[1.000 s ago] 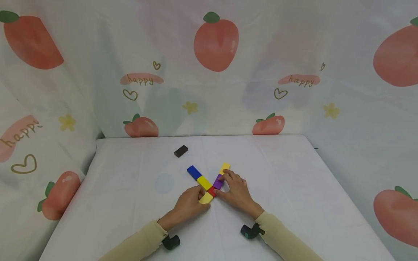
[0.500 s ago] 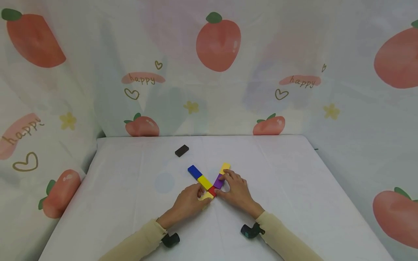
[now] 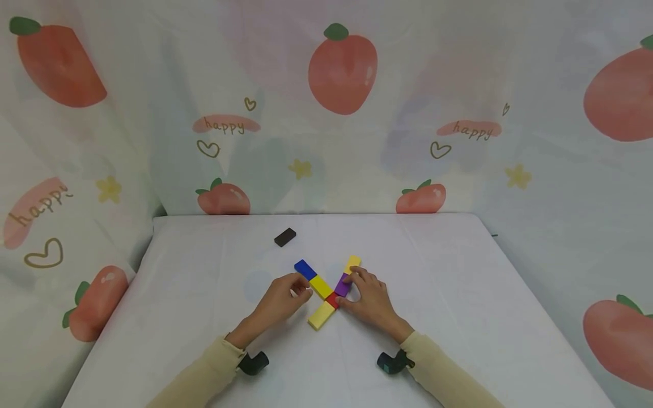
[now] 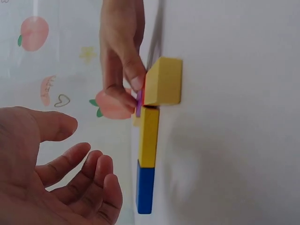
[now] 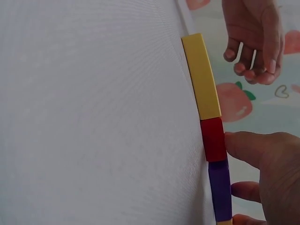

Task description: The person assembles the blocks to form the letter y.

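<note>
Rectangular blocks lie end to end in a slanted cross. A blue block (image 3: 305, 269) and a bright yellow block (image 3: 321, 287) form the upper left arm. A red block (image 3: 332, 300) is at the junction. A purple block (image 3: 342, 285) and a pale yellow block (image 3: 352, 262) run to the upper right, and another pale yellow block (image 3: 321, 315) points to the lower left. My right hand (image 3: 371, 296) rests its thumb against the red block, with fingertips at the purple and upper pale yellow blocks. Beside the bright yellow block hovers my left hand (image 3: 282, 296), holding nothing, fingers loosely bent.
A black block (image 3: 285, 237) lies apart, towards the back of the white-covered table (image 3: 433, 266). Curtains (image 3: 326, 153) printed with peaches hang behind and on both sides. Cameras sit on both wrists.
My left hand has let go of the lower pale yellow block and moved up and left, leaving that block in full view. My right hand stays in place.
</note>
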